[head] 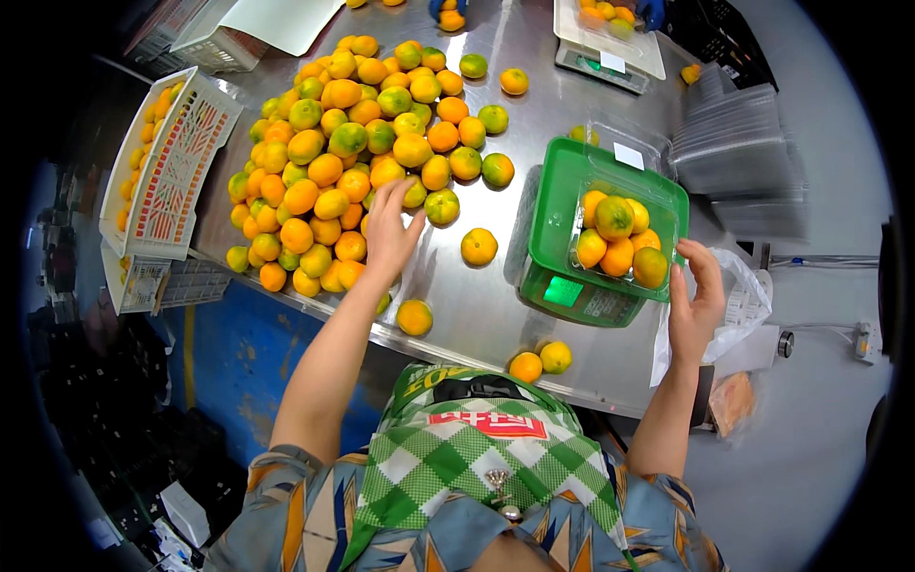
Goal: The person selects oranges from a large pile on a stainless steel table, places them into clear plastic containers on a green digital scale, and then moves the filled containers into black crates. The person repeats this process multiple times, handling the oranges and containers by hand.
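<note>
My left hand reaches over the right side of a large heap of orange and green citrus fruits, its fingers apart and close to a greenish fruit. Whether the fingertips touch a fruit cannot be told. My right hand is beside the right edge of a green digital scale, thumb and fingers apart with nothing seen between them. On the scale stands a clear plastic clamshell, its lid raised, holding several citrus fruits. A white label is on the raised lid.
Loose fruits lie on the steel table, two near its front edge. Stacked clear clamshells and a white plastic bag are right; fruit crates left. Across the table are another scale and a co-worker's blue-gloved hands.
</note>
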Available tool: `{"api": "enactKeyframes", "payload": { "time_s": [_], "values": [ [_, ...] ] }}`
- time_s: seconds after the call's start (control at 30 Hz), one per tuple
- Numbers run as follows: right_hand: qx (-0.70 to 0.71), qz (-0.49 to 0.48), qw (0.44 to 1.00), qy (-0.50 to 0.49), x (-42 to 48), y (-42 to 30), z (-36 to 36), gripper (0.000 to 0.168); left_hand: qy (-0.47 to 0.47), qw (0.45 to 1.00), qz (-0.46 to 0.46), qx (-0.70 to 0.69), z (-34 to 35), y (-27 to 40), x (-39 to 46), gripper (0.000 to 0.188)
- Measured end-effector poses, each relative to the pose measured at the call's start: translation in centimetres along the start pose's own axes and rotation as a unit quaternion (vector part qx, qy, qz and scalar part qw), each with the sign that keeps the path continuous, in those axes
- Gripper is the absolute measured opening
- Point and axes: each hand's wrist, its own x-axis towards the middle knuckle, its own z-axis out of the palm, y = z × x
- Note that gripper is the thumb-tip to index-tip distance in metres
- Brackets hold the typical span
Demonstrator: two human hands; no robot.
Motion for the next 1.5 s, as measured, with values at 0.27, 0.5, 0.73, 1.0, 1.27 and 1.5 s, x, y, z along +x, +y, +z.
{"api": "enactKeyframes", "payload": {
  "time_s": [0.27, 0.5, 0.73, 1.0, 1.27, 1.5],
  "values": [
    [0.010, -0.001, 0.999, -0.042, -0.8, -1.2, 0.5, 0.019, -0.115, 0.953, 0.041, 0.278, 3.0, 0.3, 8.9, 0.056],
    [0.014, 0.015, 0.999, -0.036, -0.4, -1.3, 1.1, 0.019, -0.251, 0.926, 0.083, 0.269, 3.6, 0.8, 3.2, 0.051],
    [0.035, 0.026, 0.998, -0.041, 0.4, -2.1, 3.0, 0.016, -0.124, 0.970, 0.191, 0.088, 3.8, 0.3, -6.4, 0.054],
    [0.067, -0.017, 0.991, -0.111, 0.6, -5.2, 7.1, 0.015, -0.187, 0.978, 0.097, 0.012, 1.5, -1.4, -10.3, 0.048],
    [0.070, -0.029, 0.994, -0.084, 1.3, -5.1, 6.8, 0.013, 0.028, 0.998, 0.053, -0.008, 0.0, -3.4, -3.5, 0.033],
    [0.061, -0.017, 0.997, -0.049, 0.5, -4.2, 4.7, 0.013, -0.051, 0.991, 0.068, 0.103, 1.0, -5.7, 4.0, 0.044]
  ]
}}
